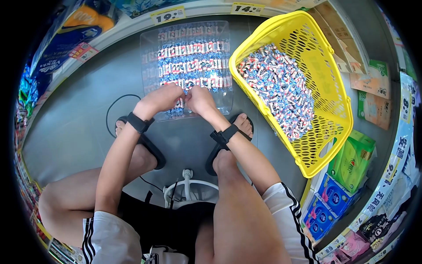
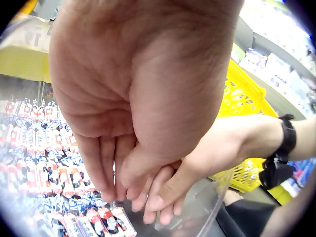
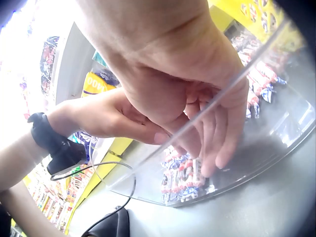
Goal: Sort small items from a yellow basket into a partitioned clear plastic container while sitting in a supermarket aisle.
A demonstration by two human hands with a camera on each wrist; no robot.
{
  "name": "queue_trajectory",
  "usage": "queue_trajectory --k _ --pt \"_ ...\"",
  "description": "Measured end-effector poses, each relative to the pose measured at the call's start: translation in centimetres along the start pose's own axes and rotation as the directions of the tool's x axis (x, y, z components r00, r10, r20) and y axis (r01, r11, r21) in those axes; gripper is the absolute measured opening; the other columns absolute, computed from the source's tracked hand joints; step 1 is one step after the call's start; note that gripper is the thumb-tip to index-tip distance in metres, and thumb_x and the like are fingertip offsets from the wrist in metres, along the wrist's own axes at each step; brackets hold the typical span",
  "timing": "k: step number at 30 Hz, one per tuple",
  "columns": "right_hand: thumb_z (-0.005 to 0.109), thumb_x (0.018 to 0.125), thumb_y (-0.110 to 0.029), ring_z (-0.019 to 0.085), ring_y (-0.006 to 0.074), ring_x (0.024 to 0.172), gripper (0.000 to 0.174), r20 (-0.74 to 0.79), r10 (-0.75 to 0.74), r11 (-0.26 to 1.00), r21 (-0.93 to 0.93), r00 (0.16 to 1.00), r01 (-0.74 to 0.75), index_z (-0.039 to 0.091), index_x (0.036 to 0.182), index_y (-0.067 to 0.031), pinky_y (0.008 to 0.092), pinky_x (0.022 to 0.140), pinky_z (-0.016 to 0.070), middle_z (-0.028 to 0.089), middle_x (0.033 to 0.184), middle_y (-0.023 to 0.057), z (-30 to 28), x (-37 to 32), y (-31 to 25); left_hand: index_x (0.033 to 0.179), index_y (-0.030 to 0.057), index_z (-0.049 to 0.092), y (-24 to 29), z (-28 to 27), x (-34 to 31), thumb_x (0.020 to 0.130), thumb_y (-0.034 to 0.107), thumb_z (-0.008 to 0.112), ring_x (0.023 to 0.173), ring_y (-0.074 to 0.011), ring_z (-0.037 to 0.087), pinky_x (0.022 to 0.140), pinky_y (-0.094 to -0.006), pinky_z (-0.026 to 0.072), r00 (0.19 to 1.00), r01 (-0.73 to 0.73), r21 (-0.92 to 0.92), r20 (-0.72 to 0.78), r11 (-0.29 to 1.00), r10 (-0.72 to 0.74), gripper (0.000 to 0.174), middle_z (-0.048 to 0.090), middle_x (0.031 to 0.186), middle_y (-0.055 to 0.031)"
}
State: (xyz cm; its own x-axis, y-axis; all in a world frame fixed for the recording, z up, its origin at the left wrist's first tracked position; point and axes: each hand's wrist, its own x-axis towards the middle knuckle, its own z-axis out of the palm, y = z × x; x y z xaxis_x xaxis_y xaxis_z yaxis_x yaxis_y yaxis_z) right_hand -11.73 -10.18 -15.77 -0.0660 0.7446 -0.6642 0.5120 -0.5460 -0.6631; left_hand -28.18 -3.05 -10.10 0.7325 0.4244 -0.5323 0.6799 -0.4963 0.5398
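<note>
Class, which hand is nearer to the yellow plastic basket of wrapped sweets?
Right. The right hand sits between the left hand and the yellow plastic basket, both hands over the clear plastic tray.

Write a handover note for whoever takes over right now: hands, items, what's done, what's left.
Left hand: fingers fairly straight, tips on the candies at the near edge of the clear plastic tray; nothing plainly gripped.
Right hand: beside it, fingers touching the left's, reaching inside the tray.
Done: rows of red, white and blue wrapped candies lie lined up across the tray on the floor.
Left: the near strip of the tray looks only partly filled; the yellow perforated plastic basket to the right holds a loose heap of the same candies.
</note>
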Motion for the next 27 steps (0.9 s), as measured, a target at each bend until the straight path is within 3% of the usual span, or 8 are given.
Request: queue_trajectory --k 3,5,12,19,22,24,25,27 --pt "0.073 0.083 -0.003 0.073 0.0466 0.099 0.012 -0.108 -0.178 0.978 -0.134 0.978 0.163 0.075 0.095 -0.0018 0.0529 0.087 0.0587 0.075 0.098 0.0283 -1.2 -2.3 -0.3 0.111 0.0014 0.078 -0.1 -0.2 0.0 0.091 -0.001 0.064 0.103 -0.0403 0.071 0.088 -0.0466 0.0558 0.999 -0.042 -0.017 -0.027 0.999 0.042 0.024 0.075 0.103 -0.0226" --pt "0.066 0.086 -0.001 0.076 0.0404 0.084 0.020 -0.219 -0.297 0.941 -0.233 0.929 0.245 0.079 0.101 -0.0004 0.0450 0.082 0.0604 0.075 0.086 0.0241 -2.4 -4.6 -0.9 0.110 0.0002 0.077 1.0 -1.0 -0.5 0.092 0.001 0.065 0.102 -0.0404 0.070 0.087 -0.0468 0.0558 0.988 -0.110 -0.047 -0.110 0.993 0.104 0.022 0.075 0.102 -0.0220" --pt "0.074 0.087 -0.006 0.074 0.0426 0.085 0.020 -0.261 -0.292 0.921 -0.335 0.920 0.197 0.076 0.107 -0.0007 0.0480 0.080 0.0597 0.075 0.087 0.0234 -7.9 -13.2 -4.7 0.104 -0.0036 0.071 8.8 -5.1 -1.6 0.094 0.006 0.067 0.093 -0.0412 0.068 0.084 -0.0476 0.0552 0.923 -0.303 -0.124 -0.283 0.945 0.259 0.014 0.072 0.098 -0.0196" --pt "0.075 0.089 -0.006 0.076 0.0375 0.080 0.015 -0.332 -0.288 0.932 -0.314 0.898 0.183 0.075 0.103 -0.0004 0.0460 0.075 0.0597 0.076 0.084 0.0204 -13.2 -20.4 -6.2 0.101 -0.0020 0.068 16.2 -8.8 -3.7 0.095 0.004 0.064 0.091 -0.0407 0.068 0.079 -0.0464 0.0554 0.912 -0.352 -0.063 -0.250 0.934 0.327 0.010 0.070 0.096 -0.0182" --pt "0.074 0.089 -0.006 0.076 0.0349 0.076 0.012 -0.382 -0.307 0.922 -0.346 0.872 0.174 0.075 0.100 0.0004 0.0427 0.072 0.0596 0.076 0.082 0.0191 -15.2 -21.6 -6.5 0.106 -0.0017 0.066 18.4 -9.3 -3.5 0.092 -0.002 0.062 0.092 -0.0414 0.067 0.080 -0.0465 0.0558 0.893 -0.375 -0.048 -0.286 0.926 0.347 0.014 0.069 0.098 -0.0174" --pt "0.074 0.089 -0.006 0.076 0.0352 0.076 0.012 -0.437 -0.248 0.933 -0.348 0.865 0.091 0.074 0.099 0.0017 0.0422 0.072 0.0595 0.076 0.082 0.0199 -16.5 -22.0 -6.6 0.112 -0.0014 0.064 19.6 -8.9 -2.8 0.086 -0.010 0.059 0.095 -0.0419 0.067 0.083 -0.0476 0.0556 0.820 -0.467 -0.072 -0.408 0.881 0.401 0.028 0.067 0.102 -0.0176" --pt "0.072 0.088 -0.004 0.072 0.0431 0.073 0.006 -0.484 -0.311 0.928 -0.341 0.818 0.151 0.073 0.092 0.0015 0.0507 0.072 0.0589 0.071 0.075 0.0244 -16.9 -21.9 -6.3 0.112 -0.0014 0.064 20.2 -8.9 -2.4 0.086 -0.010 0.059 0.095 -0.0419 0.067 0.083 -0.0476 0.0556 0.821 -0.469 -0.071 -0.403 0.880 0.405 0.028 0.067 0.102 -0.0176" --pt "0.071 0.088 -0.003 0.072 0.0430 0.074 0.005 -0.501 -0.323 0.927 -0.339 0.803 0.161 0.073 0.091 0.0015 0.0502 0.072 0.0590 0.071 0.076 0.0245 -18.2 -22.0 -5.9 0.116 -0.0011 0.064 21.4 -9.4 -1.7 0.079 -0.015 0.056 0.099 -0.0423 0.066 0.085 -0.0483 0.0551 0.804 -0.486 -0.024 -0.405 0.874 0.436 0.040 0.066 0.106 -0.0183"
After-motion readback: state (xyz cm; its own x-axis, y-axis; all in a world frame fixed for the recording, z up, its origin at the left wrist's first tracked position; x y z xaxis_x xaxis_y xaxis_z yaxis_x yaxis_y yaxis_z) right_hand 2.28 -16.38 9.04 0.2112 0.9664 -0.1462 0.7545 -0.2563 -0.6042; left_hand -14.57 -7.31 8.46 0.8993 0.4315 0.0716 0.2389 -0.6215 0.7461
